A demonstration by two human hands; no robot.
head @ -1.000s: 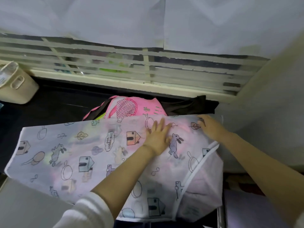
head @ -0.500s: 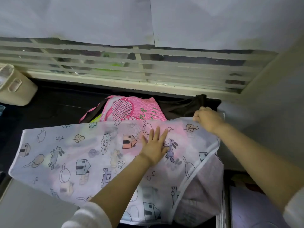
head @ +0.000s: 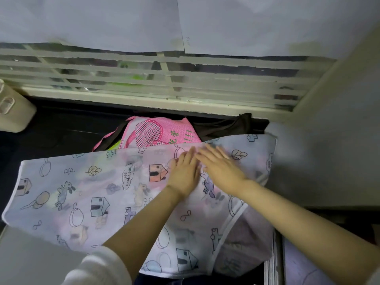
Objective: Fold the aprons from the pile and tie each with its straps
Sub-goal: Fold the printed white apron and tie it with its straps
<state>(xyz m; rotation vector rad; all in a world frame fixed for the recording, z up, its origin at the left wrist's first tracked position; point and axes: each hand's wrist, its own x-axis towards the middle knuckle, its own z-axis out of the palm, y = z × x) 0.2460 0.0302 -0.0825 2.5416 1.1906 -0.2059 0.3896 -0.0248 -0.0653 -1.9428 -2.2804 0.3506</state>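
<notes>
A thin white apron (head: pixel 82 194) printed with houses, rabbits and leaves lies spread across the dark counter and hangs over its near edge. My left hand (head: pixel 184 173) presses flat on its middle, fingers together pointing away from me. My right hand (head: pixel 221 167) lies flat right beside it, fingers angled left and blurred, holding nothing. Behind the white apron sits the pile: a pink apron (head: pixel 162 132) with a checked patch and a dark brown one (head: pixel 228 126). No straps show.
A beige basket (head: pixel 14 112) stands at the far left on the dark counter (head: pixel 51 130). A louvred window frame (head: pixel 164 83) runs along the back, and a grey wall (head: pixel 329 151) closes the right side. A drawer edge (head: pixel 275 264) shows at lower right.
My right hand left the apron's far right corner and swept left onto the middle, next to my left hand. The right corner now lies flat. My left hand stayed put.
</notes>
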